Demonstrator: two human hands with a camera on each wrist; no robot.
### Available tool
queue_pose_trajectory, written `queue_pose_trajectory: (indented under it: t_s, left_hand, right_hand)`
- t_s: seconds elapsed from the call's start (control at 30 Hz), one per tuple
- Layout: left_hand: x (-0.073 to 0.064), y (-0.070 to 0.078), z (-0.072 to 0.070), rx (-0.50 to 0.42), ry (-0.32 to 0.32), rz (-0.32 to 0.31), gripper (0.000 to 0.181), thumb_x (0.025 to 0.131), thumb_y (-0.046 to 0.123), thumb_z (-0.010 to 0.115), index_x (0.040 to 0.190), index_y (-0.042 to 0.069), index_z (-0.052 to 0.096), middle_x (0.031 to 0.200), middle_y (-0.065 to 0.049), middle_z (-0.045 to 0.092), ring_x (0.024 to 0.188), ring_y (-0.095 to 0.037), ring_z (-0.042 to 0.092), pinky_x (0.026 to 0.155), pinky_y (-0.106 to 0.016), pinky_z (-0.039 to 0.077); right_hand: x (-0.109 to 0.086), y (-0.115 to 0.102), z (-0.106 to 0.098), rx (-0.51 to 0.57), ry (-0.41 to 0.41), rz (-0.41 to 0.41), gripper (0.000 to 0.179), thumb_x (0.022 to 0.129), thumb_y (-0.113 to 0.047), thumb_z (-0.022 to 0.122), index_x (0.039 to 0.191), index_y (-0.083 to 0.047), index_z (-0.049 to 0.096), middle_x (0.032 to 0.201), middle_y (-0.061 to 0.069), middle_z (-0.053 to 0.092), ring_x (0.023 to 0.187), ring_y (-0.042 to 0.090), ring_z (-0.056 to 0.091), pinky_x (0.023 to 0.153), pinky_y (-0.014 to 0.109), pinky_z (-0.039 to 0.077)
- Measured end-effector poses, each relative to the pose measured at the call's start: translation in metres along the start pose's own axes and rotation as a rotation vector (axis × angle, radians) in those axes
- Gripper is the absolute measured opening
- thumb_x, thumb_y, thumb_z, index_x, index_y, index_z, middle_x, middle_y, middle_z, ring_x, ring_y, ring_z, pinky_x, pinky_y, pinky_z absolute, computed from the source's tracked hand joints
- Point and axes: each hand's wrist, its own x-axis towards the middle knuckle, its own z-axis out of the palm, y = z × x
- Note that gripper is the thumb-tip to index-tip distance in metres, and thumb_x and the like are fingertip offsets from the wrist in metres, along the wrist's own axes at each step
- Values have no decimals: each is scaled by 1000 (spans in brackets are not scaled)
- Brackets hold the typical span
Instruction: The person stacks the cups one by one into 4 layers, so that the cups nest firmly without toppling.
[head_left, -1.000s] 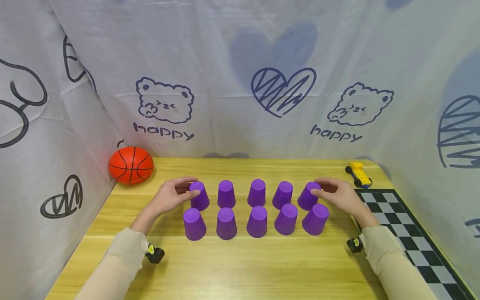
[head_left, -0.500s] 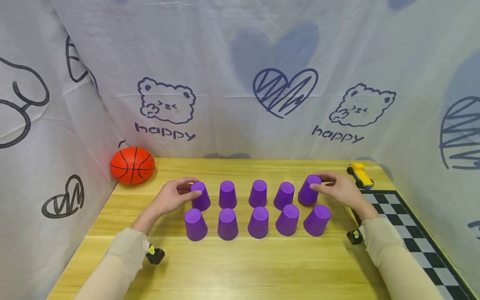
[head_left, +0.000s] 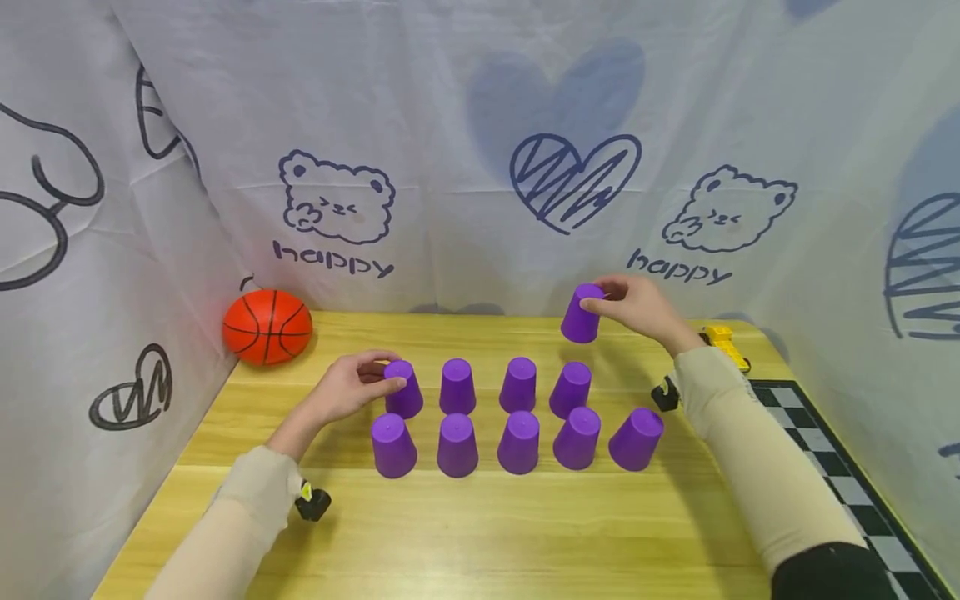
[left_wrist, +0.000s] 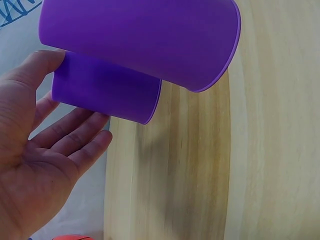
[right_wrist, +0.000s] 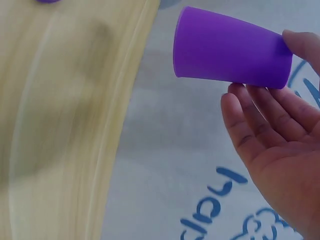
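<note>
My right hand pinches an upside-down purple cup between thumb and fingers, raised above the back of the table. The right wrist view shows the held cup gripped near its closed end. At the left end of the back row, my left hand grips another purple cup that stands mouth down. In the left wrist view its thumb and fingers lie on either side of that cup, partly hidden by a nearer cup. Three more cups stand in the back row, including one below the raised cup.
A front row of several upside-down purple cups, among them one at the right end, stands on the wooden table. An orange basketball sits back left. A yellow toy truck and a checkered board lie at right.
The right hand has lifted the rightmost back-row cup off the table and carried it up, back and to the left. The left hand has stayed at its cup.
</note>
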Motion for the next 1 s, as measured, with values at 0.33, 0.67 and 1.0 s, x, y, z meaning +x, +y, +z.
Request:
queue_pose_trajectory:
  t_s: [0.33,0.67,1.0]
  left_hand:
    - [3,4,2,11,-16,-18,48,97,28,78,136,4,65,127,-22,73,118,-37,72,101,-49,60]
    - [2,3,-3,12,-26,-13,46,98,29,76,136,5,65,130,-22,72,121,-38,71,104,-50,59]
    - [0,4,-5,4,-37,-23,45,98,27,76,136,6,64,131,-22,72,121,-38,71,104,-49,59]
  right_hand:
    - [40,-6,29,89,-81,-2,51,97,-27,76,136,4,64,129,24,70,113,34,69,94,40,63]
    - [57,-5,50,63,-110,-3,48,98,-24,76,135,5,66,130,26,70,119,38,66,107,49,54]
    - [65,3,68,58,-150,21,48,97,-26,76,134,3,67,132,25,70,123,37,65,109,49,52]
